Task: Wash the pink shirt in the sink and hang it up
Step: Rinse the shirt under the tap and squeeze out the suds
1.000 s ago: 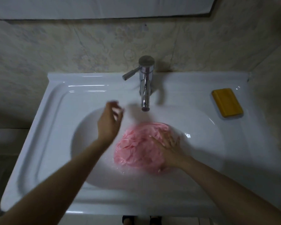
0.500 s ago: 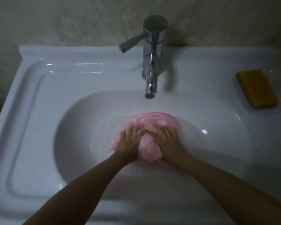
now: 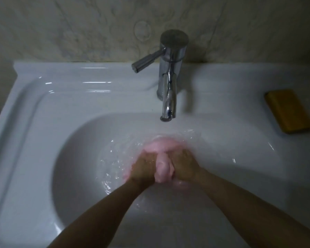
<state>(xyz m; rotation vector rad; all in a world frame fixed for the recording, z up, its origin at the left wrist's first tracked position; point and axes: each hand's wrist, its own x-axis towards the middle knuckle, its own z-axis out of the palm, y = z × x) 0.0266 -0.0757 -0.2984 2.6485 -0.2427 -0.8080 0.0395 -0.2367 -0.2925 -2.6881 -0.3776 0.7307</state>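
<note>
A person's two bare hands work a pink shirt (image 3: 162, 168) in the water-filled bowl of a white ceramic sink (image 3: 64, 108), seen from a head-worn camera in a dimly lit washroom. The left hand (image 3: 144, 169) and the right hand (image 3: 184, 167) sit side by side, each grip clamped on a bunched fold of the wet cloth, which bulges up between them and spreads under the rippled water toward 12 o'clock. The shirt lies in the bowl just below the spout of a chrome faucet (image 3: 169, 83), whose lever handle points toward 10 o'clock. No stream can be made out at the spout. On the sink's flat rim at 2 o'clock, well apart from the hands, rests a yellow-brown bar of soap (image 3: 287, 110). A raised ridge runs along the rim's left side. Behind the sink rises a pale wall (image 3: 97, 27) with a faint marbled pattern. Both forearms enter from 6 o'clock.
</note>
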